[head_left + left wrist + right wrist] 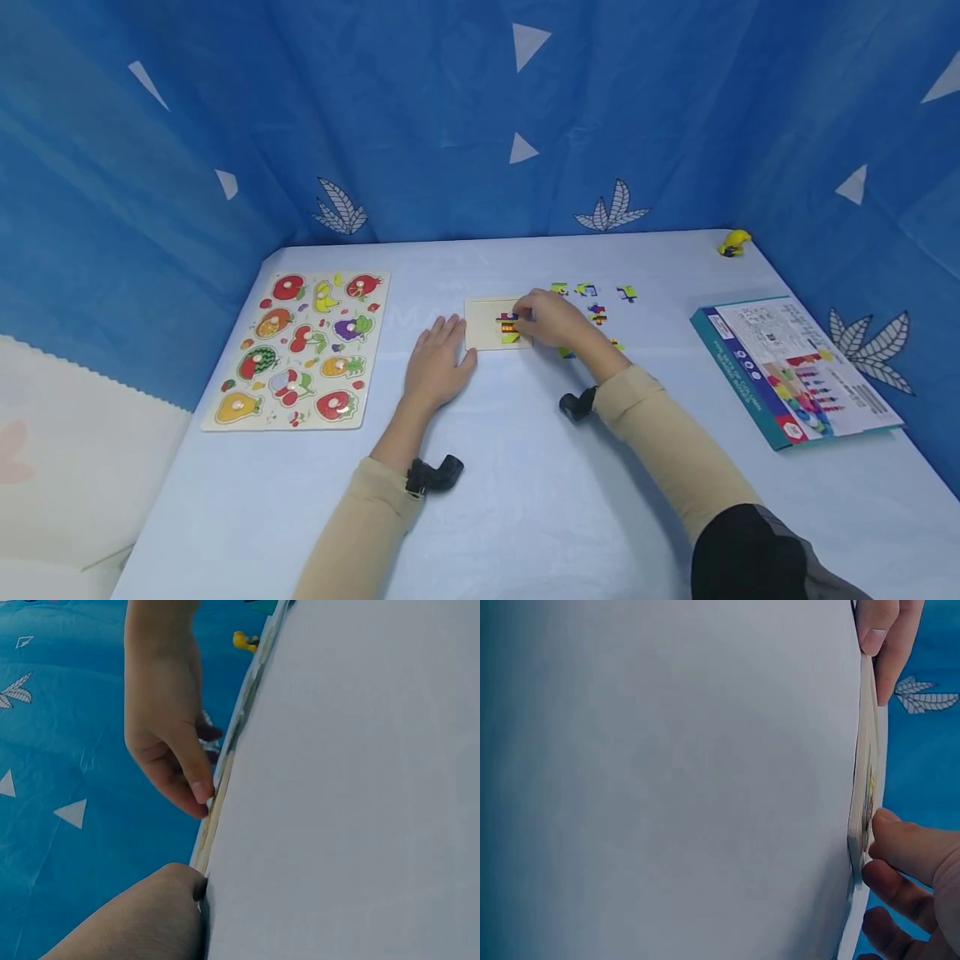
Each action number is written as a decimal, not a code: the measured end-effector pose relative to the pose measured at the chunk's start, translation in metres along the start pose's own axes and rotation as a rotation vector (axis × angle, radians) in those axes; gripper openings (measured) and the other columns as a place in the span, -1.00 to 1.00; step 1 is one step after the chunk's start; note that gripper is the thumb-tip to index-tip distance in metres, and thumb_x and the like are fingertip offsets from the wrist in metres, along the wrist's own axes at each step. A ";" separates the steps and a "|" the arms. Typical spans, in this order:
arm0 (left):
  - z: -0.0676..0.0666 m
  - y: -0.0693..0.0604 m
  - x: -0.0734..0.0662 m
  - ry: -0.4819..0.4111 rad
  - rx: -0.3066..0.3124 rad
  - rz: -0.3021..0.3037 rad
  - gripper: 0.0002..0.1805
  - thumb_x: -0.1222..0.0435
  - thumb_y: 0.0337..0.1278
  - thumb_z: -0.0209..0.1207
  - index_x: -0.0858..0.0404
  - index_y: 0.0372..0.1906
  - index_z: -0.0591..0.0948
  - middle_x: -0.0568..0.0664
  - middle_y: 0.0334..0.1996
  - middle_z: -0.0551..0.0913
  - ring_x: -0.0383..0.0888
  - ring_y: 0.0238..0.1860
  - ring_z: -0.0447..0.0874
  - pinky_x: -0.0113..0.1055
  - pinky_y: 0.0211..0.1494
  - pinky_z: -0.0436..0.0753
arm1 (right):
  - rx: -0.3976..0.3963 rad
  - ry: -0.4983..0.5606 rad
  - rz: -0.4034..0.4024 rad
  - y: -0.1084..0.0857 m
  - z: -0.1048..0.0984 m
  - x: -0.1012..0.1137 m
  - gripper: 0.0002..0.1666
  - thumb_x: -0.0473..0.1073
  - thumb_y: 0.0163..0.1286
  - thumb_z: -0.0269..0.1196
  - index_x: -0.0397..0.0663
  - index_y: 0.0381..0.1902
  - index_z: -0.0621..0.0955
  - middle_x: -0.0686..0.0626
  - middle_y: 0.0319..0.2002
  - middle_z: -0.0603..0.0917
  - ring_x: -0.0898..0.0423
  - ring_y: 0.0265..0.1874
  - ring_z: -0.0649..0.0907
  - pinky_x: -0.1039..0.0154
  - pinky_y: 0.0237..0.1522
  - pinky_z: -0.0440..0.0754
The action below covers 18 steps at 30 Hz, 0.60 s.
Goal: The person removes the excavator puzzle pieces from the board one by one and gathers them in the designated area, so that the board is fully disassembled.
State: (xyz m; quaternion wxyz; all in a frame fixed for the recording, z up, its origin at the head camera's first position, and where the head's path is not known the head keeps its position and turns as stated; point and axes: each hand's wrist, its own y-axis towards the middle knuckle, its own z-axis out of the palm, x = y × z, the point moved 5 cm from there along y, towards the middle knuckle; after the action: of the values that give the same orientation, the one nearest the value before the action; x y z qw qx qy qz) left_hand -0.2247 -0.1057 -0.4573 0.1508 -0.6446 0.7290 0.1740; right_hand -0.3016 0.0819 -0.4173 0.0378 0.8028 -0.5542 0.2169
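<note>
A small wooden puzzle board (483, 327) lies mid-table, with several joined colourful puzzle pieces (509, 337) in its right part. My left hand (437, 367) rests palm down, fingers straight, by the board's left edge; its thumb side touches the board. Over the right part of the board, my right hand (551, 319) has its thumb and fingers bent at a puzzle piece, which the fingertips mostly hide. In the right wrist view, the right thumb (900, 836) is close to the board's face. Loose puzzle pieces (597, 314) lie to the right of that hand, some partly hidden behind it.
A fruit peg puzzle (307, 412) lies at the left of the table. At the right is a teal-edged box (795, 367). A small yellow toy figure (734, 242) stands at the far right corner. Blue curtain (450, 125) hangs behind the table.
</note>
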 end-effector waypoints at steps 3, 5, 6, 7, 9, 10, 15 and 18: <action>0.000 0.000 0.000 0.004 -0.003 0.001 -0.29 -0.05 0.40 -0.05 0.15 0.54 0.22 -0.02 0.57 0.14 -0.03 0.62 -0.07 -0.03 0.65 -0.04 | -0.002 -0.010 0.003 0.001 -0.001 0.001 -0.54 0.00 0.39 0.29 0.02 0.20 0.62 -0.01 0.02 0.64 0.04 0.07 0.59 0.05 0.25 0.56; 0.000 0.000 0.000 0.004 -0.005 0.002 -0.29 -0.05 0.40 -0.05 0.15 0.54 0.22 -0.02 0.57 0.15 -0.02 0.62 -0.07 -0.03 0.65 -0.04 | 0.003 -0.017 0.004 0.002 -0.001 0.002 -0.54 0.00 0.39 0.29 0.01 0.20 0.62 -0.02 0.02 0.64 0.03 0.07 0.59 0.05 0.25 0.57; 0.000 0.000 0.000 0.003 -0.005 0.002 -0.29 -0.05 0.40 -0.05 0.15 0.54 0.22 -0.02 0.57 0.15 -0.02 0.62 -0.07 -0.03 0.65 -0.04 | 0.006 -0.020 0.006 0.003 -0.001 0.002 -0.55 -0.01 0.39 0.29 0.01 0.20 0.62 -0.02 0.02 0.63 0.03 0.07 0.59 0.05 0.25 0.57; 0.000 0.000 0.000 0.003 -0.006 0.002 -0.29 -0.05 0.40 -0.04 0.15 0.54 0.22 -0.02 0.57 0.15 -0.03 0.62 -0.06 -0.04 0.65 -0.04 | 0.007 -0.020 0.010 0.004 0.000 0.002 -0.55 -0.01 0.39 0.29 0.01 0.19 0.62 -0.02 0.01 0.63 0.04 0.06 0.59 0.06 0.24 0.57; 0.000 0.000 0.000 0.001 -0.004 -0.001 -0.29 -0.05 0.40 -0.04 0.14 0.54 0.22 -0.03 0.57 0.15 -0.03 0.62 -0.07 -0.05 0.65 -0.04 | 0.009 -0.008 0.018 0.005 0.000 0.002 -0.57 -0.01 0.38 0.30 0.01 0.16 0.62 -0.01 -0.03 0.61 0.05 0.01 0.58 0.09 0.19 0.58; 0.000 0.000 0.000 0.000 -0.004 -0.003 -0.29 -0.05 0.40 -0.04 0.14 0.54 0.22 -0.03 0.57 0.15 -0.04 0.62 -0.07 -0.05 0.65 -0.05 | 0.009 0.006 0.023 0.006 0.000 0.002 -0.59 -0.01 0.37 0.31 0.02 0.13 0.62 -0.01 -0.06 0.60 0.05 -0.02 0.57 0.10 0.16 0.58; 0.001 0.000 0.001 0.000 -0.001 -0.003 -0.29 -0.05 0.40 -0.04 0.14 0.54 0.22 -0.04 0.57 0.14 -0.04 0.62 -0.07 -0.05 0.65 -0.05 | 0.000 0.099 0.038 0.006 0.001 0.002 -0.69 -0.07 0.33 0.36 0.06 -0.01 0.55 0.00 -0.12 0.58 0.04 -0.10 0.54 0.13 0.08 0.58; 0.001 0.000 0.001 -0.001 -0.003 -0.001 -0.29 -0.05 0.40 -0.04 0.14 0.54 0.22 -0.03 0.57 0.15 -0.03 0.62 -0.06 -0.05 0.65 -0.04 | -0.008 0.156 0.025 0.005 0.001 0.003 -0.71 -0.14 0.33 0.36 0.09 -0.06 0.52 0.01 -0.14 0.60 0.04 -0.11 0.56 0.13 0.06 0.59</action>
State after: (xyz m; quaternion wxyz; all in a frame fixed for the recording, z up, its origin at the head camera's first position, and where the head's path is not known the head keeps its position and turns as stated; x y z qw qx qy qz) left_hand -0.2252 -0.1064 -0.4585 0.1503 -0.6451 0.7283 0.1756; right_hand -0.3053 0.0773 -0.4183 0.0814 0.7762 -0.5605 0.2771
